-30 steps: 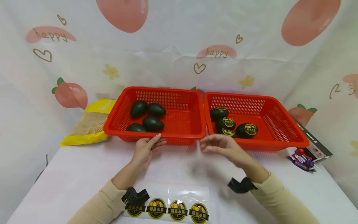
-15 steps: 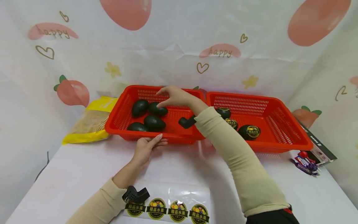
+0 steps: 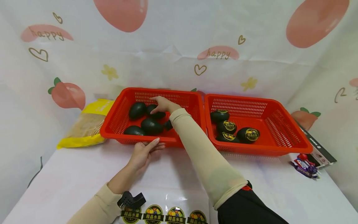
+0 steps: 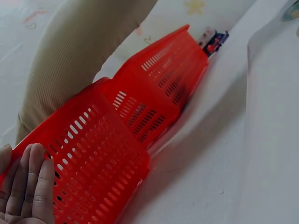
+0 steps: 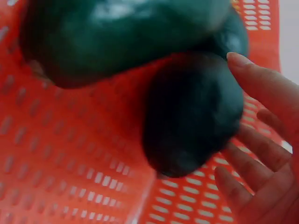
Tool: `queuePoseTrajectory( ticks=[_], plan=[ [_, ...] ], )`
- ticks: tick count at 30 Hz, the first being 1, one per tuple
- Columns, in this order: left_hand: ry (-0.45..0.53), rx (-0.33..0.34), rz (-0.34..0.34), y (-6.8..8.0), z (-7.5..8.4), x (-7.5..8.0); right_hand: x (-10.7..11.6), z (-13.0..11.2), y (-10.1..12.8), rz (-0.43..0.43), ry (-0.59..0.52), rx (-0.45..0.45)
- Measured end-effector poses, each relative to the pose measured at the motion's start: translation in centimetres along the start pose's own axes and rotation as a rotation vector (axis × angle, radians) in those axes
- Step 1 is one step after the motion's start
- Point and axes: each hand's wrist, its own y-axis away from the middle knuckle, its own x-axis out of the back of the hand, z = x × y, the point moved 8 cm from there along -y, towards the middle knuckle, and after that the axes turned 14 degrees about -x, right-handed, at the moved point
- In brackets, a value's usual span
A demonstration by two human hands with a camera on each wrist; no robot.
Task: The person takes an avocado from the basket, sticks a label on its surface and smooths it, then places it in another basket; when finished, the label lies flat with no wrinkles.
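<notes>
At the far left a yellow bag [image 3: 86, 124] lies on the white table [image 3: 70, 177], just beside the left red basket [image 3: 123, 138]. That basket holds four dark avocados without labels: one at the back left [image 3: 137, 110], one at the front left [image 3: 133, 130], one in the middle [image 3: 151, 126], and the one I am reaching for [image 3: 158, 114] toward the back.

My left hand [image 3: 143, 153] lies flat on the table with its fingers [image 4: 33, 184] straight and together, their tips pressed against the near wall of the left red basket.

My right hand [image 3: 161, 104] reaches across into that same basket, the arm passing over its near rim. Its fingers [image 5: 254, 161] are spread apart and loosely curved around the far side of the avocado I am reaching for; in the right wrist view they sit right beside its skin, but I cannot tell whether they grip it yet. The fruit rests on the basket floor, touching the avocado in the middle.

Near my left wrist, at the table's front edge, lies a clear sheet of round fruit stickers [image 3: 165, 214].

To the right, the second red basket [image 3: 279, 149] stands touching the first, holding four avocados with round labels [image 3: 248, 134]. Beyond its right corner lie wrapped sweets [image 3: 305, 163] and a dark box [image 3: 318, 151].
</notes>
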Motion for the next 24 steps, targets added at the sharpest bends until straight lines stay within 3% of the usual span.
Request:
queuePoseTrajectory(
  ticks=[7,15,20,24],
  plan=[
    [0.023,0.005,-0.012,0.2,0.5,0.0,-1.2,-1.7,1.2,-0.05,0.132,0.014],
    [0.028,0.006,0.018,0.5,0.8,1.0,-2.0,-2.3,2.1,-0.087,0.164,-0.014],
    [0.039,0.023,0.033,0.5,0.4,0.7,0.3,-2.3,4.0,-0.029,0.112,0.045],
    [0.046,0.046,0.022,0.5,0.0,0.1,2.6,-3.1,8.2,0.039,0.066,0.143]
  ],
)
